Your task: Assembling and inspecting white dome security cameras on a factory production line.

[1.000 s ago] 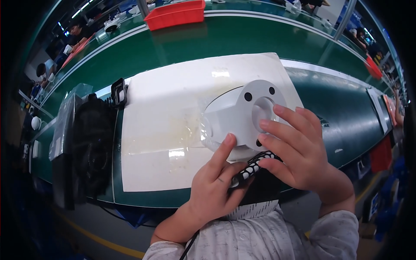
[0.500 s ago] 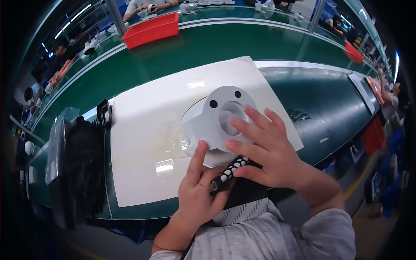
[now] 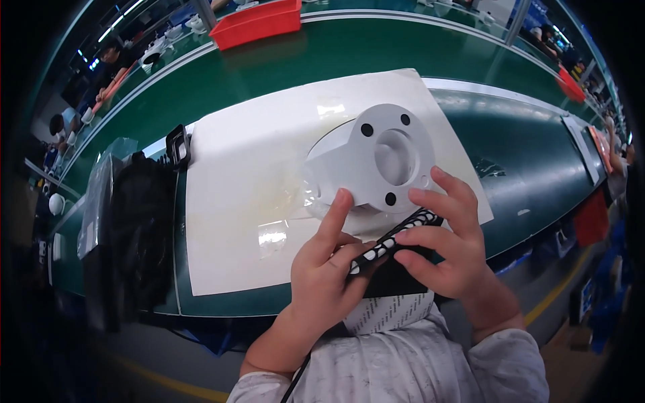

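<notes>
A white plastic base (image 3: 329, 164) with a round opening lies on the pale board. Three black round pads sit on its ring: an upper left pad (image 3: 367, 129), an upper right pad (image 3: 405, 119) and a lower pad (image 3: 390, 199). A small round recess (image 3: 424, 180) shows at the ring's right. My left hand (image 3: 322, 265) is closed around a black strip with white round spots (image 3: 380, 252), its index finger stretched out against the base. My right hand (image 3: 450, 245) has thumb and index finger close together at the strip's edge, with its other fingers beside the ring.
The pale board (image 3: 235, 181) lies on a green worktop (image 3: 497, 134). At the left are a clear plastic bag (image 3: 101, 201), a black bag (image 3: 142, 235) and a black frame-shaped part (image 3: 179, 146). A red bin (image 3: 259, 25) stands on the far green surface. Other people sit at neighbouring benches.
My right hand has drawn back from the ring to the strip, uncovering the lower black pad. More of the strip now shows between my hands. The whole view has shifted a little.
</notes>
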